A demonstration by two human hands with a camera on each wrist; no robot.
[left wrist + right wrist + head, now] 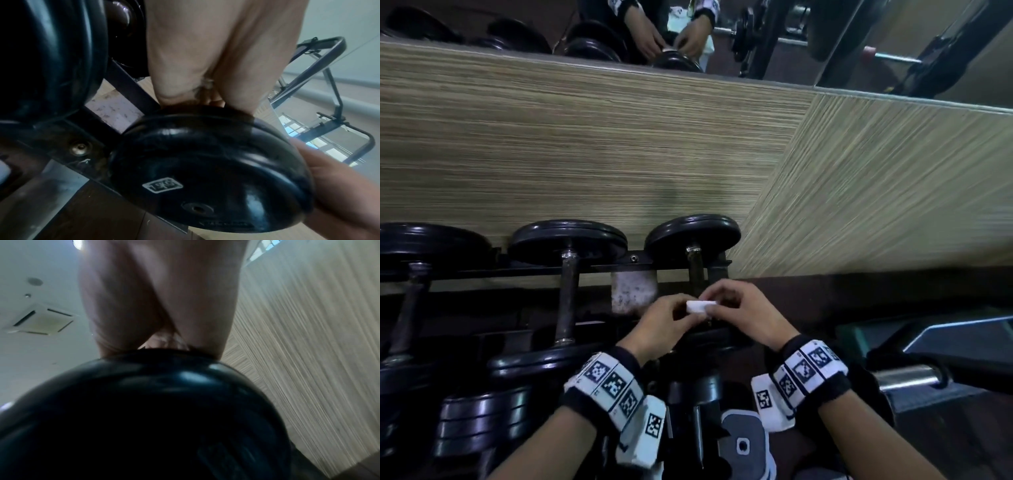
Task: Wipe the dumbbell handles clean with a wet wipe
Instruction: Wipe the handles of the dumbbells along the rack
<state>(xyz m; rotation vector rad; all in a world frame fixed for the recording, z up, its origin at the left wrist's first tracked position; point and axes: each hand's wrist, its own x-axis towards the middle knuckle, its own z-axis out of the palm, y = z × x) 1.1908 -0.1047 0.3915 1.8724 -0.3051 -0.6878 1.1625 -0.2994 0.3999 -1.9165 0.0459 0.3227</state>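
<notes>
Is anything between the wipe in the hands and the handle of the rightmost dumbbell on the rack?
Nothing visible: both hands hold the folded wipe just in front of that handle, with only open air between.

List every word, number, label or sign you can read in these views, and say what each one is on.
"1.5KG", as best it reads, seen upside down: boxed white label on the black rubber dumbbell end plate in the left wrist view.
Faint embossed line near that plate's lower rim: too blurred to read.
Black-and-white square code markers on the white wrist bands: patterns only, no legible text.
Nothing else carries readable text.
</notes>
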